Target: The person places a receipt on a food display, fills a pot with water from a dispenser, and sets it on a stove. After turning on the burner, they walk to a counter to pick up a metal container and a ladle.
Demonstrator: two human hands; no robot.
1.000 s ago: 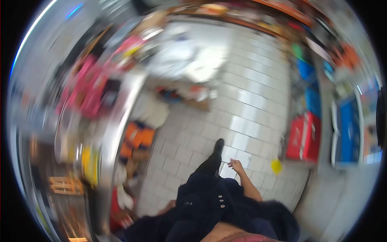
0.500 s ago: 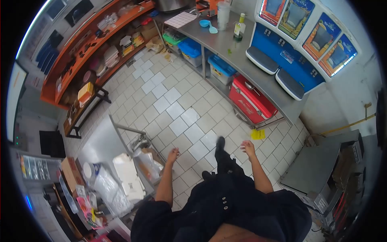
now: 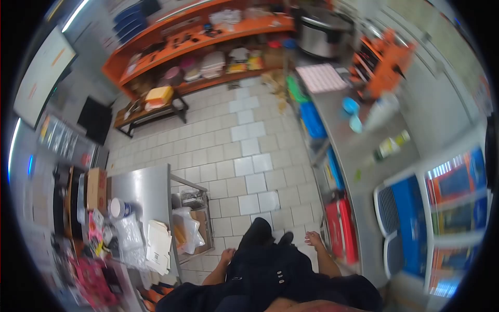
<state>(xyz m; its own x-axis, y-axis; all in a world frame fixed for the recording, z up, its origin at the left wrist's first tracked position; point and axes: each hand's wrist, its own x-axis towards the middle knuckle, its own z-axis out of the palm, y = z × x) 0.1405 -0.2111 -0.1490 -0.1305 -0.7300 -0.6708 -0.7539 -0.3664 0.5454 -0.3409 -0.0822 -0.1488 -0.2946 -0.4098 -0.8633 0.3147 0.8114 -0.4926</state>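
Note:
My left hand (image 3: pixel 227 255) hangs beside my dark trousers, its fingers curled in and nothing seen in them. To its left is the metal table (image 3: pixel 148 182), with an open white takeaway box (image 3: pixel 158 246) near its edge; the hand is apart from both. My right hand (image 3: pixel 313 238) is held out on the other side, fingers loosely bent and apart, with nothing in it. Nearest to that hand is the red cooler box (image 3: pixel 341 231) under the steel counter (image 3: pixel 358 195), without contact. My dark shoe shows on the tiles between the hands.
The tiled floor (image 3: pixel 225 169) runs ahead to orange shelves (image 3: pixel 202 36). A low bench (image 3: pixel 180 107) carries a yellow-orange item at the far left. On the right counter stand a large cooker (image 3: pixel 321 36), blue scoops (image 3: pixel 351 106), a bottle (image 3: pixel 391 145) and a drink dispenser (image 3: pixel 416 223).
My view has swung right and moved forward, so the counter and dispenser now lie along my right. The stepping leg has changed. Both hands remain without anything in them.

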